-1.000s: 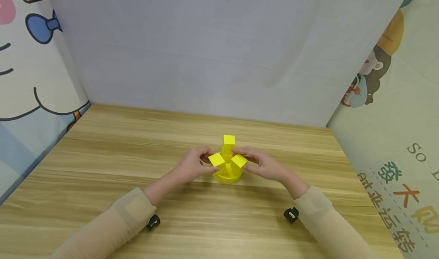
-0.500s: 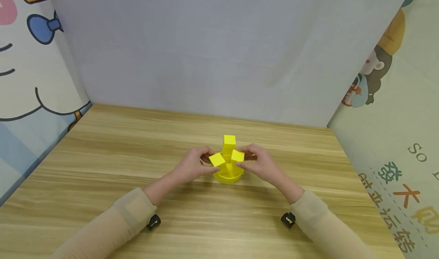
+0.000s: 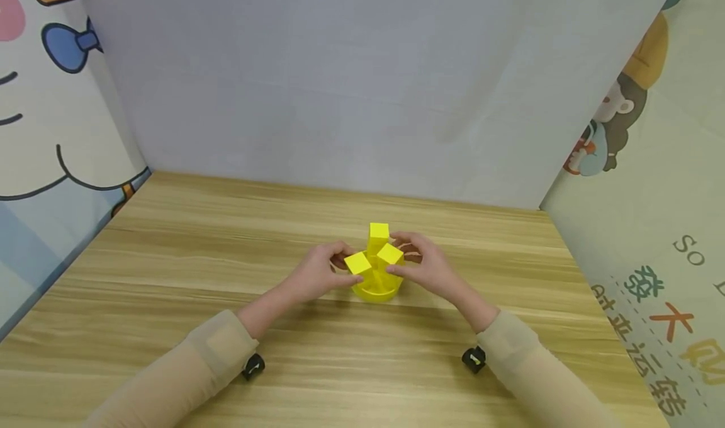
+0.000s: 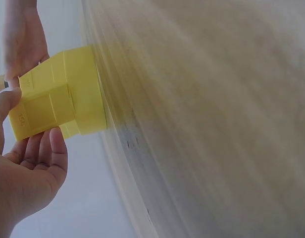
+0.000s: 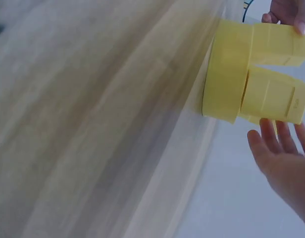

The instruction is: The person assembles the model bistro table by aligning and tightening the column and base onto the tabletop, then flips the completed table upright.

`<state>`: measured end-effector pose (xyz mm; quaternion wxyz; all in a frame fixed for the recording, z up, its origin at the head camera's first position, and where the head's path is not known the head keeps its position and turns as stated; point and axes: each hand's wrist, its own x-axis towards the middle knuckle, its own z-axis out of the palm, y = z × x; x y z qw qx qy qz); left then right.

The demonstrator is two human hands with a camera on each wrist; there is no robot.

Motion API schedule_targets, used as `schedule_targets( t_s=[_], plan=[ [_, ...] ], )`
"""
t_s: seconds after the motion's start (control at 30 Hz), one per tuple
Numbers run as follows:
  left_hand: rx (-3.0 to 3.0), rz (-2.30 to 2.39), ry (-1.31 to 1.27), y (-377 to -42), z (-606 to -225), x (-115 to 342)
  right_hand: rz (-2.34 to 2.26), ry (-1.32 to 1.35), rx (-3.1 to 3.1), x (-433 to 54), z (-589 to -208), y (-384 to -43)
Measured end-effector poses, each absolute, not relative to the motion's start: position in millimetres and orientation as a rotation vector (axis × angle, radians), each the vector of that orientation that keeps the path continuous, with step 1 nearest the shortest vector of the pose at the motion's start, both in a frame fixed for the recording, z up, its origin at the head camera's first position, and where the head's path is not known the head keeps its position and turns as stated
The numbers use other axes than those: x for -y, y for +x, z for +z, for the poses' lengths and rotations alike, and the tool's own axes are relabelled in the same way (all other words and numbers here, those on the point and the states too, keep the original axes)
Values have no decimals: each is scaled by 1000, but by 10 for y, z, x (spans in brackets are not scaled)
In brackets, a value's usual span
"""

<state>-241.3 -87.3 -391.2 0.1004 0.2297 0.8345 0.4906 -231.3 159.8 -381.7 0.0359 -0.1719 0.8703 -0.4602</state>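
A round yellow base [image 3: 376, 296] sits on the wooden table, bearing three upright yellow blocks with square tops. My left hand [image 3: 317, 274] pinches the left block [image 3: 358, 263], thumb on the near side and fingers behind. On the other side, my right hand [image 3: 433, 267] holds the right block [image 3: 390, 253] between thumb and fingers. That block's top stands close to the back block [image 3: 379, 233], which neither hand grips. The left wrist view shows raised marks on the left block's side [image 4: 33, 116]. In the right wrist view, fingertips touch the right block [image 5: 274, 96]; the thumb is hidden there.
The wooden tabletop [image 3: 351, 377] spreads around the base. A pale cloth [image 3: 340, 88] hangs behind it, with printed cloths at the left [image 3: 56, 119] and right [image 3: 651, 195]. A small black device [image 3: 253, 366] sits at the left wrist, another [image 3: 473, 359] at the right.
The right block has turned and shifted inward, away from the base's right edge. My right hand has moved slightly left, its thumb now on the block's near side. The left hand stays put.
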Motion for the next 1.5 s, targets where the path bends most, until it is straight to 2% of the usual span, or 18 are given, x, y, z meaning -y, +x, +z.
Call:
schedule_targets(
  t_s=[0.23, 0.37, 0.67, 1.2, 1.5],
  plan=[
    [-2459, 1454, 694, -2425, -3921, 881, -1385, -738, -2477, -1649, -3723, -2339],
    [-2465, 1454, 695, -2432, -3933, 879, -1398, -759, -2412, -1725, -3805, -2422],
    [-2483, 1442, 687, -2432, -3947, 876, -1490, -574, -2447, -1777, -3882, -2419],
    [-2484, 1440, 682, -2429, -3938, 872, -1353, -335, -2714, -1717, -3886, -2246],
    [-2490, 1430, 664, -2424, -3926, 868, -1363, -622, -2624, -1836, -3779, -2276]
  ],
)
